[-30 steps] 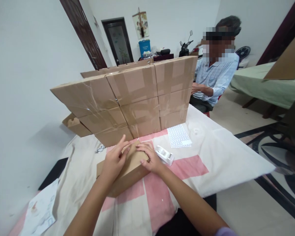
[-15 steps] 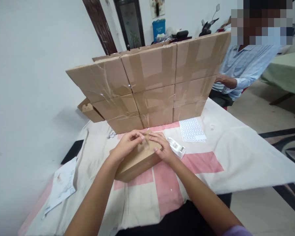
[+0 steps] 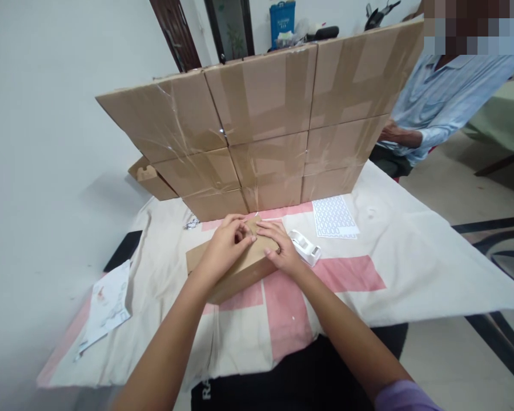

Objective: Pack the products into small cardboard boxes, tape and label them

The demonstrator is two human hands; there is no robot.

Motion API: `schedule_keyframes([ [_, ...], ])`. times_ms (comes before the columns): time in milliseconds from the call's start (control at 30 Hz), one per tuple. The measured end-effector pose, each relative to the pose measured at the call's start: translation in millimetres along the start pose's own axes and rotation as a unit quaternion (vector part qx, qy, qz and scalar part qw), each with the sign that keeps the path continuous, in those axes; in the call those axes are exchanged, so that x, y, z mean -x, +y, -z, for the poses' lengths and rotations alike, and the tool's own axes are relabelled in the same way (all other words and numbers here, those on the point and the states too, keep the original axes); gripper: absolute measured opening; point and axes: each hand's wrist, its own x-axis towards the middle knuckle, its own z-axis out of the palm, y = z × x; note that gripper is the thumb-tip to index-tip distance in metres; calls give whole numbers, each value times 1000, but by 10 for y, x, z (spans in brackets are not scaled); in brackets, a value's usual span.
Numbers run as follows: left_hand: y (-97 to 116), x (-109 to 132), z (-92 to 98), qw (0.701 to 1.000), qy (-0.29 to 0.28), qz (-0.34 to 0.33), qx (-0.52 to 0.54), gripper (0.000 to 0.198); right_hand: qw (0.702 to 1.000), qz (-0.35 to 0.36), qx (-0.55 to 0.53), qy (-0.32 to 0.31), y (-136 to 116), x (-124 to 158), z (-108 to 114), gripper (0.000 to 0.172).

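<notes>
A small brown cardboard box lies on the cloth-covered table in front of me. Over its top, my left hand is closed, thumb and fingers pinched on a piece of clear tape that barely shows at the fingertips. My right hand rests on the box's right end, fingers stretched over the top and the thumb apart. Just right of that hand is a white tape dispenser. A sheet of blue-outlined stickers lies beyond it.
Taped cardboard boxes form a tall wall across the table's back. An opened carton sits at its left end. On the left are a black flat item and a white printed packet. Another person sits behind, right.
My left hand has brought the tape strip down against the box top. My right hand stays on the box's right end. The camera view has tilted slightly downward.
</notes>
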Motion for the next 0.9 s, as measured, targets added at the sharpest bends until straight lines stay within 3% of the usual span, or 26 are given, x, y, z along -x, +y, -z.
schedule_keyframes([
  [67,9,19,-1,999,15,2,-35,18,1000,-3,-3,-2,-11,-1,5,44],
  [200,3,36,14,994,20,25,-103,53,1000,-1,-7,-2,-31,-5,7,42],
  [300,4,5,5,990,1,37,-135,39,1000,0,-1,-1,-34,-8,1,42],
  [400,7,-48,-26,986,21,56,-158,26,1000,-4,3,0,-26,-10,-3,42],
  [533,-59,-67,30,991,11,48,-126,25,1000,-3,6,4,-12,-6,-9,42],
  [567,-84,-51,69,994,-8,36,-103,30,1000,-4,6,4,-11,-3,-12,42],
  [700,-131,74,189,994,-78,-5,-75,79,1000,-5,4,12,-11,8,-27,40],
  [733,-121,103,187,993,-80,-6,-84,81,1000,-4,5,14,-12,9,-30,40],
  [900,-52,92,62,988,-16,13,-153,48,1000,-3,15,13,-24,11,-26,40],
])
